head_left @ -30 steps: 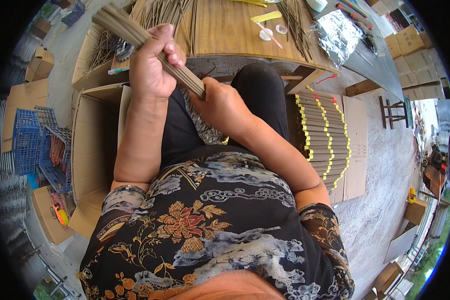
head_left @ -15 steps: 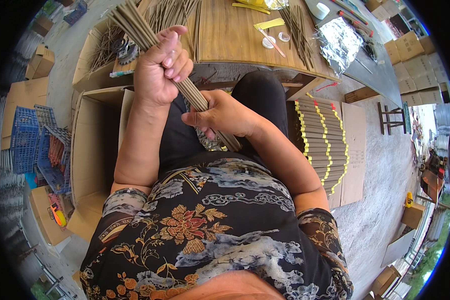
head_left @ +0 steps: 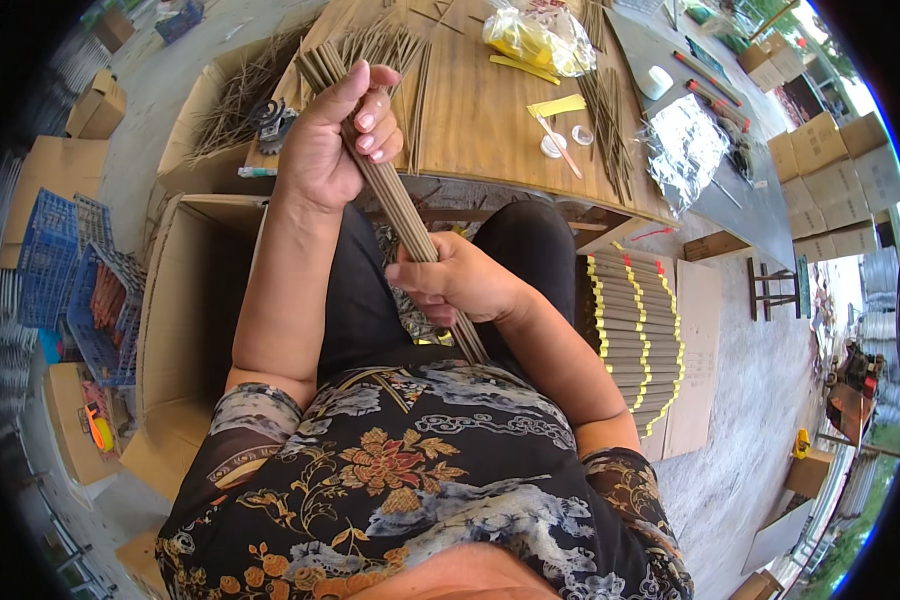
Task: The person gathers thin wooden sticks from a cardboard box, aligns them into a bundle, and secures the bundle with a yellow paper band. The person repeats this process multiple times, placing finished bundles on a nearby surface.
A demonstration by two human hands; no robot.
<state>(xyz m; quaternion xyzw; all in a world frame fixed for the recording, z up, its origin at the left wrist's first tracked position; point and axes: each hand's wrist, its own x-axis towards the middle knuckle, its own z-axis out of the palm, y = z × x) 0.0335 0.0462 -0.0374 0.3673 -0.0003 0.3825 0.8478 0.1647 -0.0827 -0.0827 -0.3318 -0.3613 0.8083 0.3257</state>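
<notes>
A bundle of thin brown incense sticks (head_left: 393, 198) slants across in front of me, its top over the table edge and its lower end near my lap. Around the upper part is my left hand (head_left: 332, 145), thumb up and fingers curled. My right hand (head_left: 467, 280) grips the same bundle lower down, thumb across the sticks. Past the top of the bundle, more loose incense sticks (head_left: 422, 105) lie on the wooden table (head_left: 490, 125). The bundle's bottom tip is partly hidden against my shirt.
At my right, several yellow-banded bundles (head_left: 638, 340) are stacked on cardboard. An open carton (head_left: 185, 300) stands at my left, near blue crates (head_left: 48, 260). On the table are a plastic bag with yellow strips (head_left: 540, 42), a small round tub (head_left: 553, 147) and crumpled foil (head_left: 685, 150).
The bundle is tilted more upright, its top shifted to the right and its lower end closer to me. Both hands still hold it. My view has shifted slightly, showing more of the table.
</notes>
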